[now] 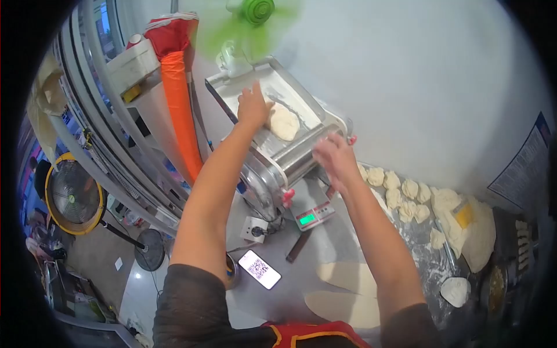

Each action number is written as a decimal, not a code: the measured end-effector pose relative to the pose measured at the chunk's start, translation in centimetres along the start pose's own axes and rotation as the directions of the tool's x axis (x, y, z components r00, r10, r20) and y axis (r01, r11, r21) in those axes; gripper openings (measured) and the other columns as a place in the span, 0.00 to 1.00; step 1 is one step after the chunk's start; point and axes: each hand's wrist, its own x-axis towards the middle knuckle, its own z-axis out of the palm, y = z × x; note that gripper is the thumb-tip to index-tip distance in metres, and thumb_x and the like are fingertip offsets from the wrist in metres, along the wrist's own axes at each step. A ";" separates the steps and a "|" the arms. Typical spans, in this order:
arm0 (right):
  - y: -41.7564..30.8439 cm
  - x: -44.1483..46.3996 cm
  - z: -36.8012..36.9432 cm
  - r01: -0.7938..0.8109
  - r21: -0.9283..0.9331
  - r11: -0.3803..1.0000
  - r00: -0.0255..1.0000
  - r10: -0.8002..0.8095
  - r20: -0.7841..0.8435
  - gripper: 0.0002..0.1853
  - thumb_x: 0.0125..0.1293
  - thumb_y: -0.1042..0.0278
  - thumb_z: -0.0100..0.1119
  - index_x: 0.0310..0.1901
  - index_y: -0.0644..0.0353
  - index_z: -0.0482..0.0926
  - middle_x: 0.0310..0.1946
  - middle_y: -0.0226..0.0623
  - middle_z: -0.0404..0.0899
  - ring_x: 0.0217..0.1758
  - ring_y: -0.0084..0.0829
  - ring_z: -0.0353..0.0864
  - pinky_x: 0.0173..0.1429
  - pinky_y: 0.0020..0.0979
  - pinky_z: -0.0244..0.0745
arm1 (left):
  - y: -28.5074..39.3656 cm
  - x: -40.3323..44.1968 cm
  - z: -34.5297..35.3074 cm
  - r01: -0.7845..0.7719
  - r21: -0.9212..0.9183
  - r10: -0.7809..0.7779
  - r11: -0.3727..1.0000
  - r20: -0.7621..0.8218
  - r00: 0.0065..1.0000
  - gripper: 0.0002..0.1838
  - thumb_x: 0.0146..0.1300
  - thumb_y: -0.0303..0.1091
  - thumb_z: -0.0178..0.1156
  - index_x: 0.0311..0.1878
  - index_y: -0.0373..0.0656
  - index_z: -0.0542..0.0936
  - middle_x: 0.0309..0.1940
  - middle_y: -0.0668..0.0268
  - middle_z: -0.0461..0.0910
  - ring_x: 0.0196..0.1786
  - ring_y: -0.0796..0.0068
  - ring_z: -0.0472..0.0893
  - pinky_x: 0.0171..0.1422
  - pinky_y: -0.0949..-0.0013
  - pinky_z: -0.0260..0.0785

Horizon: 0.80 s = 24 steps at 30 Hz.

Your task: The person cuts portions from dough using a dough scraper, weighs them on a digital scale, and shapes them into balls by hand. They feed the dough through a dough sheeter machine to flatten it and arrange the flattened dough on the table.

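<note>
My left hand (253, 108) is over the metal tray (284, 75) of a dough-rolling machine (261, 180), its fingers stretched out. Beside its thumb, a flat oval piece of dough (284, 123) lies on the floured tray surface near the rollers. I cannot tell whether the thumb touches the dough. My right hand (336, 156) is at the right end of the machine's rollers, slightly blurred, with fingers apart and nothing seen in them.
Below the machine are a digital scale (313, 216), a phone showing a code (259, 269) and flat dough sheets (342, 307). Several dough lumps (409, 188) and a large dough mass (478, 232) lie right. A green fan (258, 10) spins above; a yellow-rimmed fan (72, 194) stands left.
</note>
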 end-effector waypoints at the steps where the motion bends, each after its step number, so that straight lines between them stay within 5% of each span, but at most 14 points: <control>1: 0.6 -1.4 -0.8 -0.025 -0.063 0.998 1.000 0.024 -0.019 0.31 0.59 0.76 0.58 0.63 0.67 0.57 0.51 0.39 0.70 0.46 0.30 0.76 0.50 0.30 0.74 | -1.0 0.3 0.5 -0.066 0.150 0.052 0.987 0.092 0.994 0.30 0.56 0.40 0.64 0.59 0.41 0.67 0.55 0.50 0.69 0.58 0.51 0.70 0.58 0.58 0.69; 4: -0.6 -5.7 -3.9 -0.074 -0.245 0.967 0.996 0.061 -0.060 0.31 0.58 0.75 0.59 0.63 0.65 0.59 0.52 0.40 0.69 0.45 0.29 0.76 0.50 0.30 0.74 | -1.6 -0.4 0.6 -0.236 0.306 0.132 0.922 0.324 0.937 0.25 0.56 0.43 0.63 0.56 0.46 0.73 0.55 0.55 0.70 0.59 0.53 0.69 0.60 0.58 0.68; 9: 1.6 -6.5 -10.3 -0.203 -0.342 0.918 0.976 0.161 -0.148 0.29 0.58 0.77 0.58 0.62 0.65 0.60 0.51 0.43 0.70 0.46 0.31 0.77 0.47 0.30 0.76 | 0.2 -3.4 0.7 -0.425 0.183 0.270 0.887 0.540 0.797 0.21 0.55 0.43 0.63 0.53 0.52 0.78 0.54 0.62 0.71 0.60 0.59 0.68 0.60 0.58 0.67; 16: 6.2 -3.2 -7.7 -0.308 0.007 0.951 0.937 0.305 -0.169 0.22 0.61 0.74 0.55 0.57 0.65 0.65 0.47 0.43 0.73 0.44 0.36 0.79 0.46 0.36 0.80 | 0.1 -4.8 1.4 -0.452 0.188 0.359 0.872 0.381 0.852 0.15 0.59 0.41 0.59 0.47 0.48 0.80 0.47 0.59 0.75 0.55 0.58 0.72 0.57 0.59 0.69; 19: 10.8 0.4 -9.0 -0.406 0.230 0.885 0.886 0.442 -0.139 0.15 0.64 0.70 0.52 0.51 0.66 0.69 0.41 0.44 0.76 0.40 0.39 0.81 0.46 0.40 0.82 | -1.8 -4.6 4.4 -0.445 0.118 0.431 0.888 0.124 0.894 0.14 0.55 0.41 0.61 0.38 0.40 0.80 0.38 0.55 0.78 0.47 0.57 0.76 0.48 0.55 0.69; 20: 11.9 1.1 -9.9 -0.407 0.285 0.868 0.903 0.430 -0.017 0.12 0.65 0.68 0.52 0.47 0.66 0.72 0.36 0.43 0.77 0.42 0.40 0.82 0.46 0.42 0.82 | -3.3 -4.7 6.8 -0.501 0.166 0.499 0.850 0.056 0.865 0.13 0.53 0.41 0.62 0.35 0.41 0.81 0.39 0.55 0.78 0.45 0.58 0.77 0.48 0.54 0.69; 21: 14.1 5.2 -14.8 -0.751 0.358 0.555 0.654 0.547 0.523 0.13 0.65 0.65 0.52 0.46 0.65 0.73 0.35 0.43 0.79 0.42 0.41 0.82 0.43 0.43 0.82 | -3.0 -4.0 7.8 -0.366 0.170 0.327 0.915 0.218 0.919 0.11 0.50 0.41 0.63 0.31 0.43 0.82 0.37 0.57 0.79 0.45 0.58 0.77 0.48 0.55 0.69; 22: 10.3 1.2 -7.2 -0.450 0.226 0.864 0.886 0.464 -0.010 0.13 0.65 0.63 0.52 0.42 0.64 0.76 0.33 0.41 0.80 0.37 0.39 0.80 0.43 0.42 0.80 | -2.6 -4.2 8.7 -0.319 0.220 0.300 0.922 0.117 0.947 0.10 0.47 0.39 0.63 0.30 0.43 0.83 0.35 0.57 0.80 0.44 0.57 0.78 0.49 0.55 0.69; 23: 13.5 4.9 -12.8 -0.437 0.291 0.851 0.898 0.434 0.079 0.12 0.65 0.61 0.51 0.38 0.61 0.77 0.33 0.40 0.80 0.38 0.39 0.79 0.46 0.44 0.77 | -3.2 -3.4 10.9 -0.368 0.202 0.374 0.908 0.010 0.927 0.10 0.45 0.37 0.62 0.31 0.44 0.84 0.34 0.58 0.81 0.43 0.58 0.79 0.49 0.56 0.70; 24: 16.8 8.6 -18.3 -0.433 0.354 0.829 0.902 0.399 0.167 0.12 0.65 0.59 0.51 0.34 0.59 0.78 0.33 0.39 0.81 0.39 0.38 0.78 0.49 0.45 0.74 | -2.1 -3.0 10.5 -0.279 0.246 0.252 0.928 0.133 0.958 0.09 0.45 0.35 0.61 0.30 0.45 0.84 0.37 0.57 0.81 0.45 0.58 0.79 0.50 0.56 0.71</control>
